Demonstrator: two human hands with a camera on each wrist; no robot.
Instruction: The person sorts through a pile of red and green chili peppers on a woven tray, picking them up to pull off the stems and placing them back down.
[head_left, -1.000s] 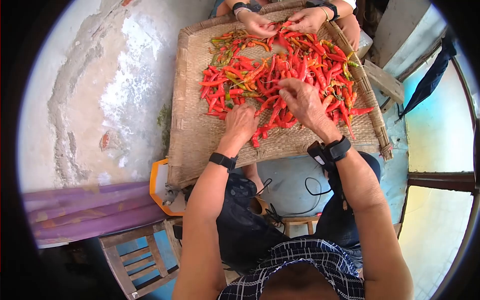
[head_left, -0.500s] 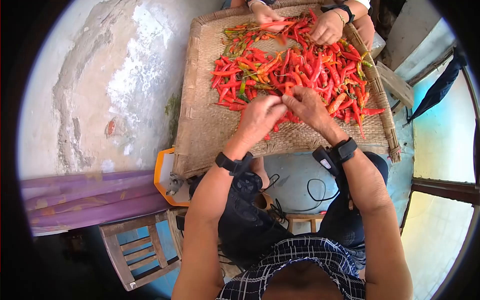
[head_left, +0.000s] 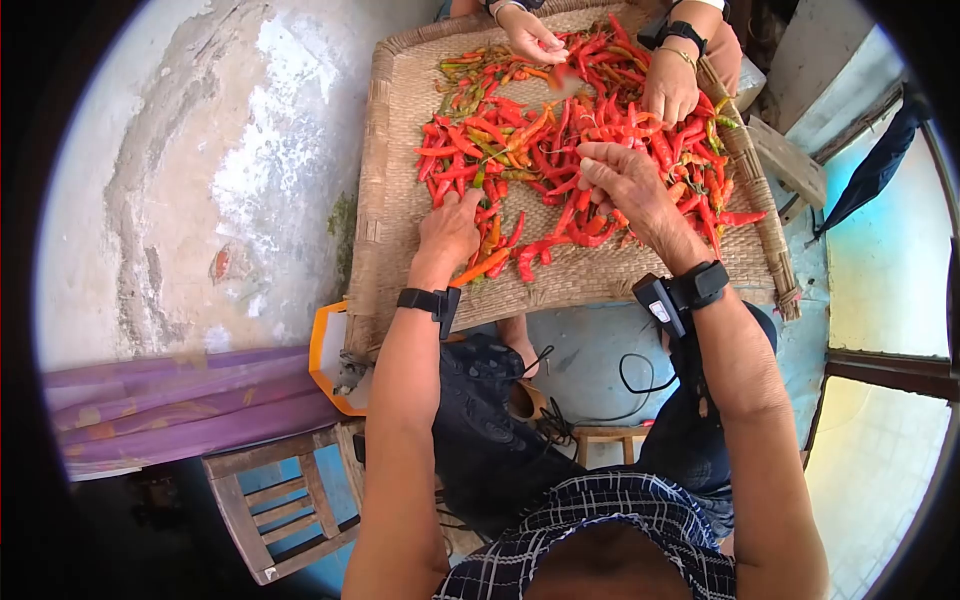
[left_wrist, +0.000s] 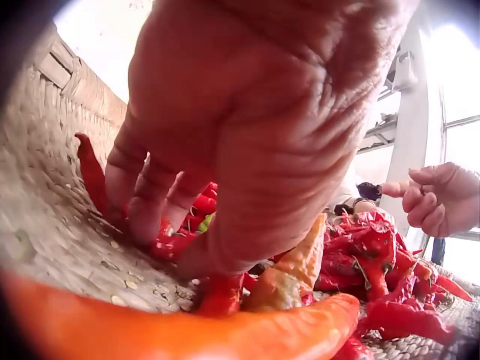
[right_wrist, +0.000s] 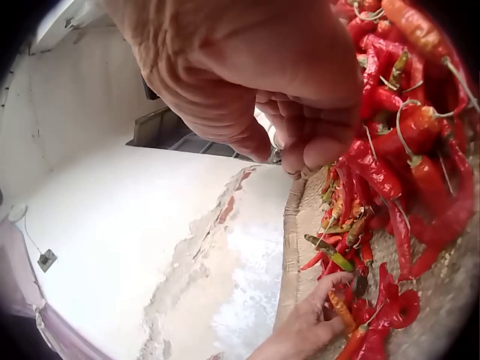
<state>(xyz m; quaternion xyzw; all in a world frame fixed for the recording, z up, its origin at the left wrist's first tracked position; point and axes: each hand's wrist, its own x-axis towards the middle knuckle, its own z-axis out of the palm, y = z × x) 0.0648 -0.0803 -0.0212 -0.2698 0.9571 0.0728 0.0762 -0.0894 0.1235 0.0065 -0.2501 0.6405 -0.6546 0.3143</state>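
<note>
A heap of mostly red chilli peppers (head_left: 600, 120), some orange or green, lies on a woven tray (head_left: 400, 180). At the pile's near left edge, my left hand (head_left: 448, 235) reaches down with fingers spread, its fingertips touching red chillies in the left wrist view. An orange chilli (left_wrist: 247, 330) lies just under that wrist. My right hand (head_left: 635, 195) hovers over the middle of the pile, fingers loosely bent. In the right wrist view a gap shows between its thumb (right_wrist: 251, 142) and fingers, and no chilli is between them.
Across the tray, another person's hand (head_left: 535, 38) is raised at the far rim; their other hand (head_left: 672, 90) reaches into the pile. A peeling wall (head_left: 230, 180) stands left. An orange-rimmed container (head_left: 325, 370) sits below the tray's left corner, beside a wooden chair (head_left: 280, 500).
My hands came together over the near pile, then parted. The left moved left and down to the chillies; the right drew slightly up and right. The other person's right-side hand reached into the pile.
</note>
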